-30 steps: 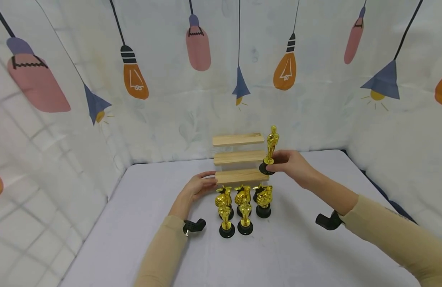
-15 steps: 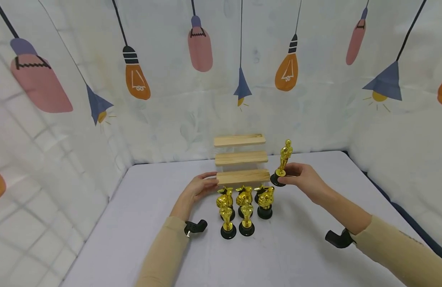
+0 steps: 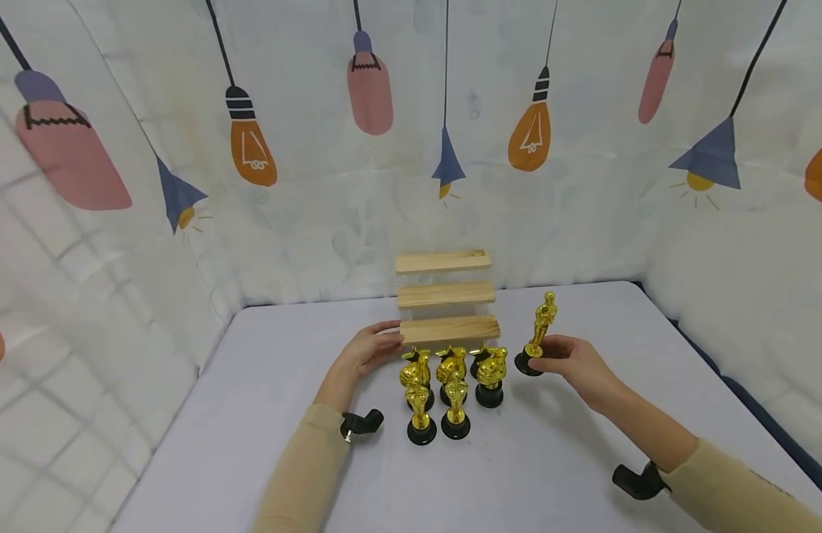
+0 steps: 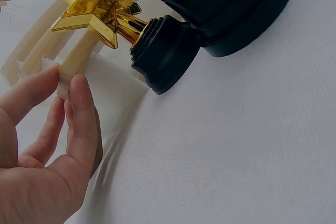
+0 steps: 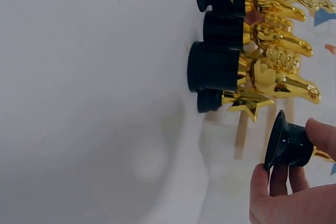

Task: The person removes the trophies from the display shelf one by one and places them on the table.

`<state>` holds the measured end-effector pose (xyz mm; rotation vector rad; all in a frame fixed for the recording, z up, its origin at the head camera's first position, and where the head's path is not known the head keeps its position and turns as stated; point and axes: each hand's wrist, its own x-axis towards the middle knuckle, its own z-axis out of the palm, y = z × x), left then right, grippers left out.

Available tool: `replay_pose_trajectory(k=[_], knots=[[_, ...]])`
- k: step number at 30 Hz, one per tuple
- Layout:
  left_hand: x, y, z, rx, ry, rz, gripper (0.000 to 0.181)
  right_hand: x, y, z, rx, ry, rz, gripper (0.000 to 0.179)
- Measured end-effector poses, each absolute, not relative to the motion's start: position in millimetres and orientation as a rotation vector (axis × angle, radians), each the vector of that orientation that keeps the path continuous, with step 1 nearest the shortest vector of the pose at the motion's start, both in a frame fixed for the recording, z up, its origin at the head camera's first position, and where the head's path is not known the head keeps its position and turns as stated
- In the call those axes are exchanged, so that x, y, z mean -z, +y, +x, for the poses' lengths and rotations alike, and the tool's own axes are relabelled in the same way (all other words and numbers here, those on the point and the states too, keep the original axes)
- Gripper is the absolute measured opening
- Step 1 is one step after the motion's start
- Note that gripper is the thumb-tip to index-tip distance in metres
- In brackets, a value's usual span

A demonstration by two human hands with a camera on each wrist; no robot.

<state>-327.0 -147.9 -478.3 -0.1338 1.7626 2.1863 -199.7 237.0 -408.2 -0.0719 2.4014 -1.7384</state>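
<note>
My right hand (image 3: pixel 580 370) pinches the black base of a gold figure trophy (image 3: pixel 543 322), holding it upright right of the rack; in the right wrist view its black base (image 5: pixel 290 142) sits between thumb and fingers. My left hand (image 3: pixel 367 349) pinches the left end of the lowest board of a wooden display rack (image 3: pixel 449 329), as the left wrist view confirms. In front of the rack stand star trophies (image 4: pixel 94 11), then thumbs-up trophies (image 5: pixel 278 80), then two figure trophies (image 3: pixel 420 414). The stars are partly hidden behind the thumbs-up ones in the head view.
The rack has three stepped boards, the top one (image 3: pixel 443 261) near the back cloth (image 3: pixel 318 222) printed with lamps. A white cloth covers the table (image 3: pixel 531 474). A black wrist camera (image 3: pixel 361 423) is strapped to the left wrist, another (image 3: pixel 640 481) to the right.
My right hand has carried the figure trophy from over the rack's right end down and to the right. The left hand has stayed at the lowest board; the standing trophies have not moved.
</note>
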Motion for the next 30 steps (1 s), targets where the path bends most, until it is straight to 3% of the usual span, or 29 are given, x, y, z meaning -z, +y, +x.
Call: replay_pose_trajectory(k=[30], knots=[[477, -148, -326, -2.181, 1.77, -0.135, 0.053, 445, 221, -172, 1.671, 2.42, -0.019, 0.047]])
